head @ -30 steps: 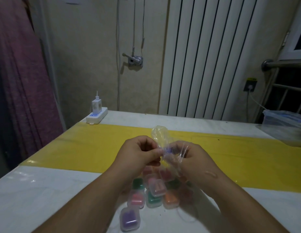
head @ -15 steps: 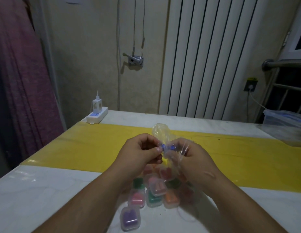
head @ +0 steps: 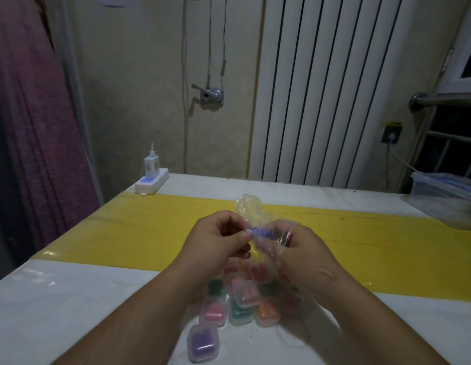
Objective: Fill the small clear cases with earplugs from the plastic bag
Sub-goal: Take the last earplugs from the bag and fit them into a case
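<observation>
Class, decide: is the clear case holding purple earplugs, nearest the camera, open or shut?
Shut. The nearest case lies flat, its clear lid closed over the purple earplugs; no lid stands raised.

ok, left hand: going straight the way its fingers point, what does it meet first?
The left hand points rightward, pinching a blue earplug at the plastic bag. Straight on, it would meet the bag's film first, then the right hand gripping it. Depth is unclear from one view.
</observation>
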